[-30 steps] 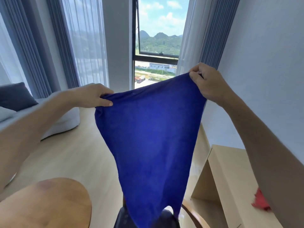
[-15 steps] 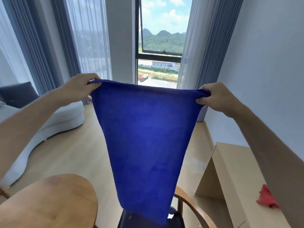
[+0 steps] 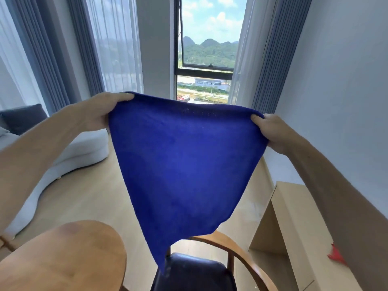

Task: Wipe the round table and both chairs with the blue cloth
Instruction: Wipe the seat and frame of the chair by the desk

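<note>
At nine o'clock a white curved sofa [image 3: 69,156] sat on the pale floor. At seven o'clock lay the round wooden table [image 3: 63,259]. The left hand [image 3: 98,112] pinched the top left corner of the blue microfibre cloth [image 3: 184,164], fingers curled over its edge. The cloth hung spread at centre, its lower tip above the dark-seated wooden chair [image 3: 195,271] at six o'clock. The right hand [image 3: 270,131] pinched the top right corner. At four o'clock stood a light wooden shelf unit [image 3: 294,223] bearing a red scrap [image 3: 336,255].
</note>
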A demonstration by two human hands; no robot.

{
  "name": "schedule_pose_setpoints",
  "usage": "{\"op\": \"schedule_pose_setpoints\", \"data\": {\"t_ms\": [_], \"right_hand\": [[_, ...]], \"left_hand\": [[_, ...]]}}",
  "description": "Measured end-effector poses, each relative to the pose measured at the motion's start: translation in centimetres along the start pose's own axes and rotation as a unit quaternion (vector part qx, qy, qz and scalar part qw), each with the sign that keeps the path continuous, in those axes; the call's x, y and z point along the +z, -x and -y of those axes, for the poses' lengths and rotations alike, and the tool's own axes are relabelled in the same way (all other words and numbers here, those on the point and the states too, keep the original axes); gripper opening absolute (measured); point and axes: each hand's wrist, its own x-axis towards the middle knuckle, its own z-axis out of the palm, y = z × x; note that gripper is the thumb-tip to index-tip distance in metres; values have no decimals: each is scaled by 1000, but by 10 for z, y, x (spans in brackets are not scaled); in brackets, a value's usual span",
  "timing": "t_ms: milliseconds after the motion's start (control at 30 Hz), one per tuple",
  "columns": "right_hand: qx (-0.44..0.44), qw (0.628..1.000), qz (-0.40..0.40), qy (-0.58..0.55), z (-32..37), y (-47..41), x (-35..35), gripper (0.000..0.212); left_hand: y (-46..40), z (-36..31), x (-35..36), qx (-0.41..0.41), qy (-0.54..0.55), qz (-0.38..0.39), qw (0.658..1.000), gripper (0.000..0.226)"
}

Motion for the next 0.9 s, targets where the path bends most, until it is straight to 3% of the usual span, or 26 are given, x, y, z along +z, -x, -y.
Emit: {"op": "schedule_pose_setpoints", "data": {"t_ms": [33,100,167,200,333,467,567,700,800,867,900], "right_hand": [[32,998,43,-44,3,0,-3,19],[49,988,132,-62,8,1,-12,9],[32,984,170,-45,6,2,-17,21],[29,985,168,-30,4,2,-18,29],[-33,983,80,159,-10,5,-13,31],[-130,952,-17,277,-20,6,-4,15],[-117,962,-61,239,-23,4,0,14],[55,992,-63,94,-18,2,3,28],[127,991,38,-20,-10,2,-1,23],[112,986,112,-42,-7,3,-4,31],[85,989,119,-10,-6,3,-6,37]], "left_hand": [[3,-3,-4,1,-14,40,999,15],[7,-7,-13,-1,-67,96,993,43],[9,-6,-15,1,-115,111,987,62],[8,-4,-15,7,-140,106,984,58],[7,5,-10,52,-290,34,955,9],[6,15,-1,65,-279,-40,957,4],[4,18,8,72,-233,-91,966,19],[-5,14,12,27,-230,-155,961,32],[-7,8,8,-26,-131,-64,989,24],[-3,5,3,-43,-62,46,996,21],[-2,4,0,-34,-60,84,994,33]]}}
